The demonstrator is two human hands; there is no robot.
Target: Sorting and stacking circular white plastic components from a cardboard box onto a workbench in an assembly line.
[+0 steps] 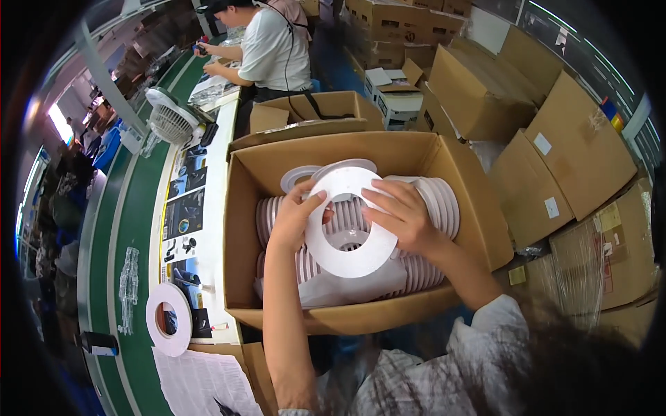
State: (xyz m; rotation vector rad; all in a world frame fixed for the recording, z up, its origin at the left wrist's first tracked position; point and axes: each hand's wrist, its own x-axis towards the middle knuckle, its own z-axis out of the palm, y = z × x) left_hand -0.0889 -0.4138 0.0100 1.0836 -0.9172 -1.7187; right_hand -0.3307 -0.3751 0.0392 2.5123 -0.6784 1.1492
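You held 1 white flat ring [350, 229] with both hands above the open cardboard box [458, 173]. Your left hand [295, 218] gripped the ring's left edge, thumb over its face; your right hand [402, 218] clasped its right edge, fingers spread across the top. The ring sat clear of the stock, over the middle of the box, tilted toward you.

Step in hand, by my judgement: 1 ring was being drawn from the box, or inspected over it. The next move would call for keeping both edge grips even, lifting the ring clear of the box wall without bending it, and carrying it to the left of the box toward the worktop.

Count taken:
- 1 ring in your hands.
- 2 rings lay loose at the back of the box, on top of the stock.
- Stacked rings [433, 201] stood on edge in rows inside the box; I could not count them.
- 1 further ring [168, 317] lay flat on the green belt [104, 229], left of the box and nearer you.
- 1 small fan [170, 118] stood beyond the box to its left.
- 1 co-worker [274, 48] stood beyond the box.
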